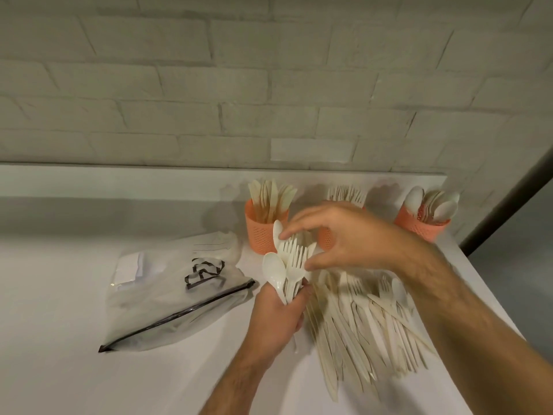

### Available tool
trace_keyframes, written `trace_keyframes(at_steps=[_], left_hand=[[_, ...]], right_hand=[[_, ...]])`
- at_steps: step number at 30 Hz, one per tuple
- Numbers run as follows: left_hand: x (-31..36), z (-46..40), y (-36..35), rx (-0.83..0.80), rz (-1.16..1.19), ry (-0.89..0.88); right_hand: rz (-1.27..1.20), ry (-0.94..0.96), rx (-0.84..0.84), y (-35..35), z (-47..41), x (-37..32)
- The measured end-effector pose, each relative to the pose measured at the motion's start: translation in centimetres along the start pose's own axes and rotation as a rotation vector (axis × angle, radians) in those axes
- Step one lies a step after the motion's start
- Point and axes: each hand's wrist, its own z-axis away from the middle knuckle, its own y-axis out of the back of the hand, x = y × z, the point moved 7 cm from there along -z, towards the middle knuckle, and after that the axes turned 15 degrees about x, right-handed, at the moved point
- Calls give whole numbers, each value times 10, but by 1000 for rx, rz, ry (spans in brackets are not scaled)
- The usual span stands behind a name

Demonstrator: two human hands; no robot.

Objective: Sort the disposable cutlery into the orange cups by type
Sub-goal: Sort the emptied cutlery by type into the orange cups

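My left hand grips a bunch of white plastic cutlery, forks and two spoons, by the handles with the heads up. Just above the bunch, my right hand hovers with fingers and thumb spread around the fork tips; whether it touches them I cannot tell. Three orange cups stand at the back: the left cup holds knives, the middle cup, mostly hidden behind my right hand, holds forks, and the right cup holds spoons. A pile of loose knives, forks and a spoon lies on the white table right of my left hand.
A clear zip bag with a black seal lies on the table to the left. A grey brick wall rises right behind the cups. The table's right edge runs diagonally close to the pile.
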Motion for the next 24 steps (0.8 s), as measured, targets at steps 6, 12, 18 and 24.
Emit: trace_keyframes(at_steps=[6,12,18,24], left_hand=[[0,4,3,-53,-73,-18],[3,8,2,-74,-24,26],[5,7,5,-108,-68,28],[10,5,9,-68,-71,-23]], right_hand=[[-257,-150,80,9,1,14],[-308,-149,49,4,1,14],[-233,-129,-8,-6,8,3],[-520,-171,153,7,7,10]])
